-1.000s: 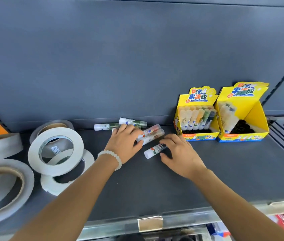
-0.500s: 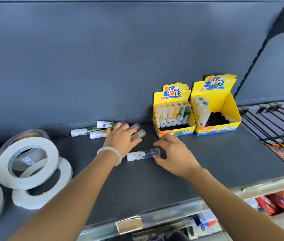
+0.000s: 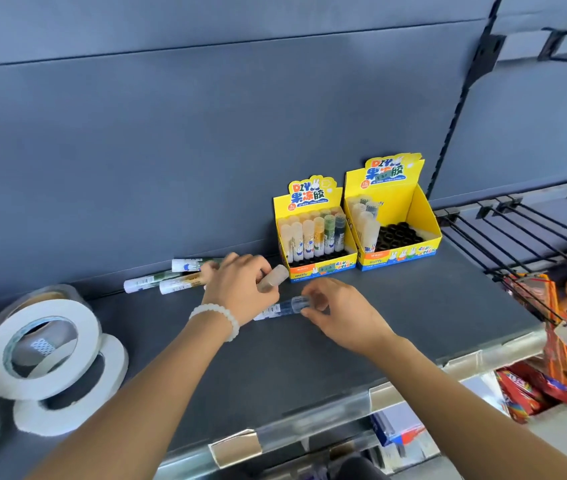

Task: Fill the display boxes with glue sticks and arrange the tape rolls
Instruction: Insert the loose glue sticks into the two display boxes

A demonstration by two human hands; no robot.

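Left hand (image 3: pixel 238 287) clasping capped stick (image 3: pixel 272 278); right hand (image 3: pixel 335 311) pinching blue stick (image 3: pixel 280 308) lying on shelf (image 3: pixel 413 306); loose sticks (image 3: pixel 167 278) risking rolling off; right box (image 3: pixel 401 216) standing mostly unfilled

Left hand (image 3: pixel 240 289) curled, gripping; right hand (image 3: pixel 339 315) pinching with fingertips; both forearms extended forward.
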